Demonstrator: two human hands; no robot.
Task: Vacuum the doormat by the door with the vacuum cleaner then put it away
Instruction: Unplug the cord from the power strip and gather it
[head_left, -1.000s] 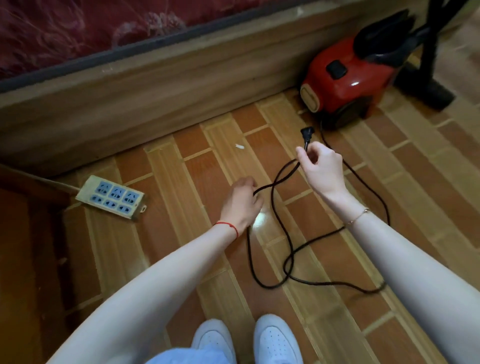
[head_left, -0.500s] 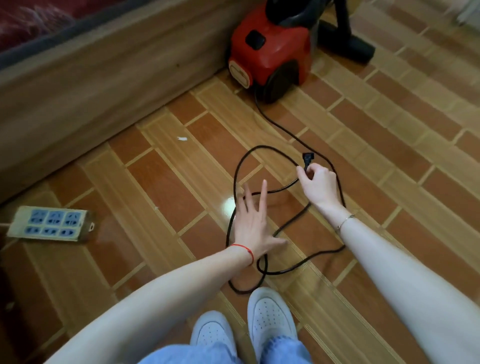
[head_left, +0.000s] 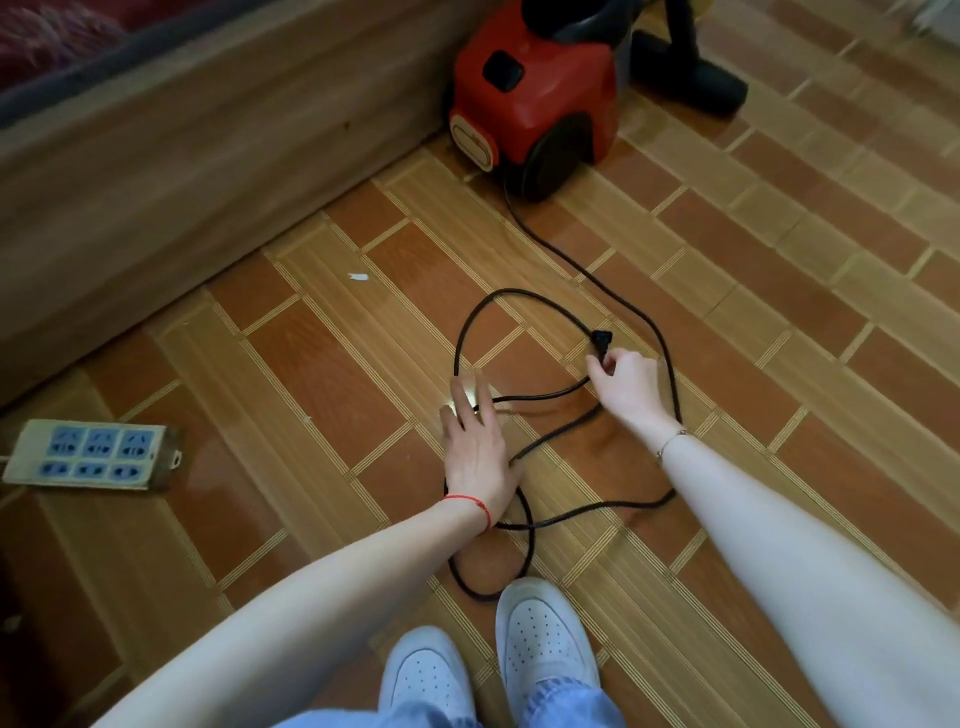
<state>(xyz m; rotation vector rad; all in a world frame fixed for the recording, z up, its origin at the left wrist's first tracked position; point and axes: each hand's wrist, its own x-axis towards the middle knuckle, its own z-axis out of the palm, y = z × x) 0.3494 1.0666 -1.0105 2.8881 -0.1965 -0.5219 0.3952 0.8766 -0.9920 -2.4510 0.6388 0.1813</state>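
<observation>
A red canister vacuum cleaner (head_left: 535, 88) stands on the tiled floor against a wooden bed base, its black hose and nozzle (head_left: 696, 78) behind it. Its black power cord (head_left: 550, 249) runs from the rear and lies in loose loops on the floor in front of my feet. My right hand (head_left: 631, 389) pinches the cord just below the black plug (head_left: 601, 340). With fingers straight, my left hand (head_left: 475, 447) reaches flat over the cord loops; I cannot tell if it touches them. No doormat is in view.
A power strip (head_left: 91, 454) with blue sockets lies on the floor at the left. The wooden bed base (head_left: 208, 135) runs along the back left. My white shoes (head_left: 540, 639) stand at the bottom. A small white scrap (head_left: 358, 277) lies on the tiles.
My left hand let go of the cord and opened flat over the loops. My right hand lowered the plug toward the floor. The view shifted, so the vacuum cleaner now sits nearer the centre.
</observation>
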